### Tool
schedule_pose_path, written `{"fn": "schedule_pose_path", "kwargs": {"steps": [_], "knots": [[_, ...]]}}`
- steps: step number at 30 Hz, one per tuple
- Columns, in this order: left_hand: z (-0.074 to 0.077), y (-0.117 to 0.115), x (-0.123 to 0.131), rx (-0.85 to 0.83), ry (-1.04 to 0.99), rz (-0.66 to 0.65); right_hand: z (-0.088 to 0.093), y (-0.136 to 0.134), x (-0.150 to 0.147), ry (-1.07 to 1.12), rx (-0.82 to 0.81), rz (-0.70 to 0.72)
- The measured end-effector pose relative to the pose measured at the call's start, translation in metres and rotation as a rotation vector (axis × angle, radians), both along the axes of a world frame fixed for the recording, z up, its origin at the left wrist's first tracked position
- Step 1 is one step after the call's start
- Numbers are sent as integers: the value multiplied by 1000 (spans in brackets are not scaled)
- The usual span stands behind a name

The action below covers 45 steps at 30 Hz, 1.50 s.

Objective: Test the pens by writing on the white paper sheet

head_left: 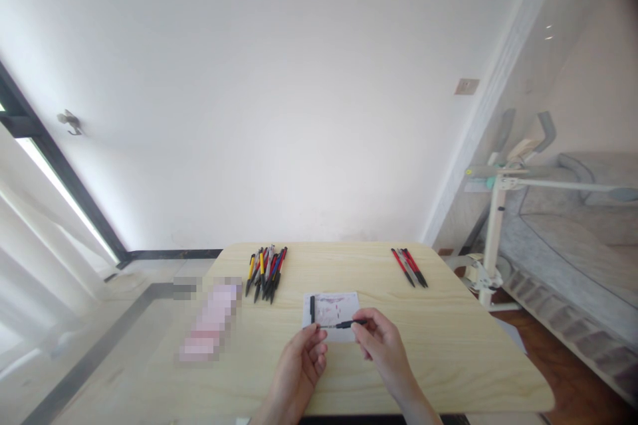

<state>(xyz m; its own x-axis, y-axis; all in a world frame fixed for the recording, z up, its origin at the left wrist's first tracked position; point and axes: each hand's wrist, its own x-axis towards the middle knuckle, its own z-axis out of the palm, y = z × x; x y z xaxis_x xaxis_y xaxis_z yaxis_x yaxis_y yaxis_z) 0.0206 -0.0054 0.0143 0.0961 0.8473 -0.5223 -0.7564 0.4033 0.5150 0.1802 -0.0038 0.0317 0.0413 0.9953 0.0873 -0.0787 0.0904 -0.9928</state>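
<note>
Left hand: thumb and forefinger [302, 352] look pinched on the end of a thin rod [327, 327], other fingers loosely curled.
Right hand: fingertips closed [383, 340] on a black pen piece [345, 325].
Rod and black piece: joined end to end, above the near half of the printed paper [343, 335], midway between the worktop's [448, 358] left and right edges; I can't tell whether the rod is going in or coming out.
Doing it well: I'd keep both parts on one line, grip close to the joint, and ease rather than force, since a rod that thin would probably bend.
Pointing: rod towards the left edge, black piece towards the right; the long axis runs almost parallel to the near edge, its right end a shade nearer the far edge.
Black tube on paper [312, 309]: by the sheet's left edge, lengthwise from near to far.
</note>
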Motion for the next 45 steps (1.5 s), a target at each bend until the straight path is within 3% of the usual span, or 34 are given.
{"fn": "schedule_pose_path", "kwargs": {"steps": [34, 45], "knots": [[1, 8, -4, 22, -1, 8, -2, 3, 4, 29, 4, -9], [1, 11, -17, 50, -13, 36, -1, 2, 9, 49, 15, -59]]}}
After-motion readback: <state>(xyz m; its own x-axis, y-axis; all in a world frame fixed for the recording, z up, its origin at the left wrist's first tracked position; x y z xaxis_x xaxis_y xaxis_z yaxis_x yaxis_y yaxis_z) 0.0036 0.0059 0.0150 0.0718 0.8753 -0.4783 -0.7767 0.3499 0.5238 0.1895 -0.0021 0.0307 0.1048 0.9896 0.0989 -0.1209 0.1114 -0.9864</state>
